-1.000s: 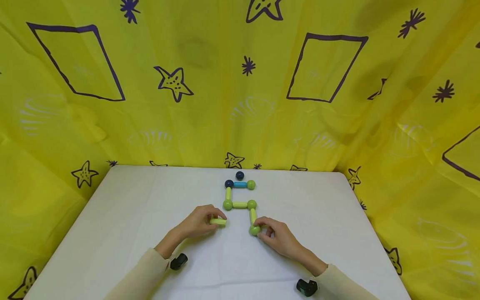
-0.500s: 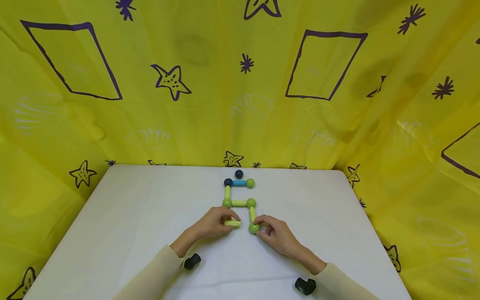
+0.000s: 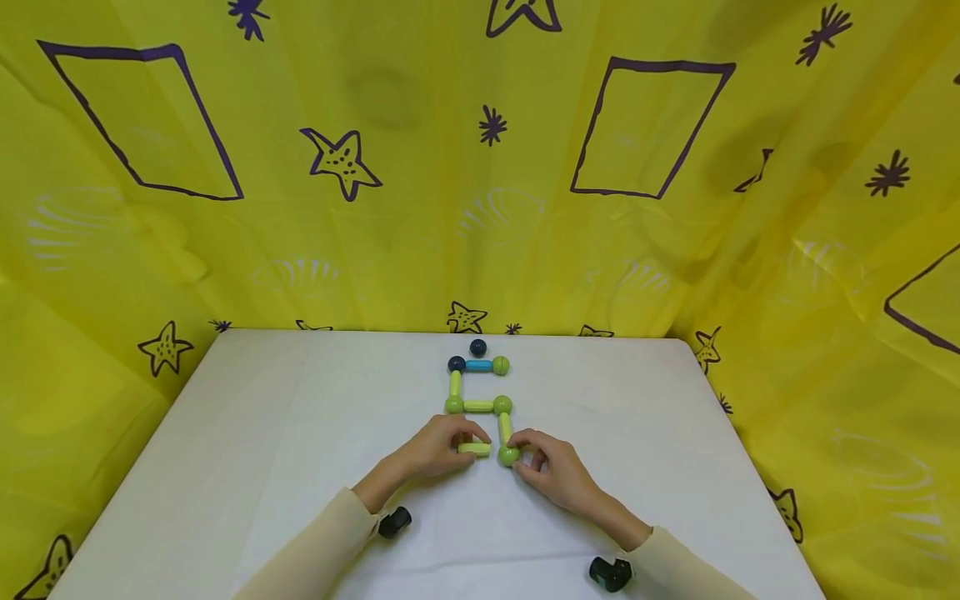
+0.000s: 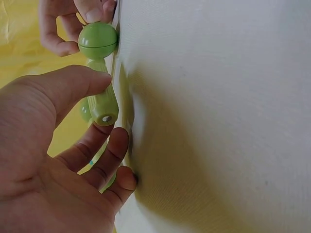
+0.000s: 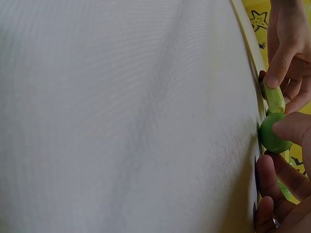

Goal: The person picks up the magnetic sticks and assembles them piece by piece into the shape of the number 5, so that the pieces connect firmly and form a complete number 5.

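My left hand (image 3: 438,448) pinches a light green ridged rod (image 3: 474,449) between thumb and fingers, with one end facing a green ball (image 3: 508,456). That ball is held by the thumb and fingertips of my right hand (image 3: 558,475). From it, a light green rod (image 3: 505,428) runs back to another green ball, part of a zigzag chain. The chain continues over a crosswise green rod (image 3: 478,407) and a left corner ball (image 3: 453,405) to a dark blue ball (image 3: 457,364). A blue rod (image 3: 478,365) links this to a green end ball (image 3: 500,365).
A loose dark blue ball (image 3: 477,347) lies behind the chain, close to the back edge of the white table (image 3: 315,392). Yellow patterned cloth (image 3: 420,233) rises behind the table and at both sides.
My left hand has moved right with the rod, bringing it close to the front green ball. My right hand keeps its hold on that ball, and the chain keeps its shape.
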Available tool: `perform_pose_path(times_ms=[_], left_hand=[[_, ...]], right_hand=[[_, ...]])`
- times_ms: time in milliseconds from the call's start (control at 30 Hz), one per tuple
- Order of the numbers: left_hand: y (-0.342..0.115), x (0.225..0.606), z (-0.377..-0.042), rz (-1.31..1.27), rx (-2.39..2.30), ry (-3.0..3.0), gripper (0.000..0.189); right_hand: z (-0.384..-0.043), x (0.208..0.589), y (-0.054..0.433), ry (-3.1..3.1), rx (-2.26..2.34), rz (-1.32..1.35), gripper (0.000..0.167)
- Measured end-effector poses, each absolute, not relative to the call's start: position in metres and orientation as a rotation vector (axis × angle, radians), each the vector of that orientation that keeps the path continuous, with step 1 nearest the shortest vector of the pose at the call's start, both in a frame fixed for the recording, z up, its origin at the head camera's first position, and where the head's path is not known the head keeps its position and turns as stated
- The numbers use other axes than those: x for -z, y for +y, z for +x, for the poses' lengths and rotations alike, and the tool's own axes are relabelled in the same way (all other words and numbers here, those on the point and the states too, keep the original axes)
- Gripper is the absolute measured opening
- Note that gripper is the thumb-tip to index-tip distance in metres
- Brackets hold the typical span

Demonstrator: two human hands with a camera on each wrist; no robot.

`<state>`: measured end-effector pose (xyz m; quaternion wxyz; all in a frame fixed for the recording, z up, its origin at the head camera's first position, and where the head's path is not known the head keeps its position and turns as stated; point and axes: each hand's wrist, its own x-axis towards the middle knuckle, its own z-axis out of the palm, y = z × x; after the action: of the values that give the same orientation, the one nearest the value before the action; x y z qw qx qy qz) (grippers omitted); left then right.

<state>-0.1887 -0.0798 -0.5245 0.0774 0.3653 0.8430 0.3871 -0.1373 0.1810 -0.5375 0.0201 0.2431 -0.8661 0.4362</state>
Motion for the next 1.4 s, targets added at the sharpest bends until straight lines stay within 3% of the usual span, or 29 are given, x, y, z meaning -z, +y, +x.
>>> perform_pose_path(times_ms=[1000,1400], left_hand=[[-0.069,0.518,-0.185,1.110,-1.142,2.481,0.024],[-0.078,0.503,-0.195,1.099,-1.069,2.479,0.036]], right_hand=[[-0.139,0.539,0.184,-2.683,-1.353,0.779,0.030],[-0.139,0.540,0.184,-2.670,-1.349,0.802,0.032]])
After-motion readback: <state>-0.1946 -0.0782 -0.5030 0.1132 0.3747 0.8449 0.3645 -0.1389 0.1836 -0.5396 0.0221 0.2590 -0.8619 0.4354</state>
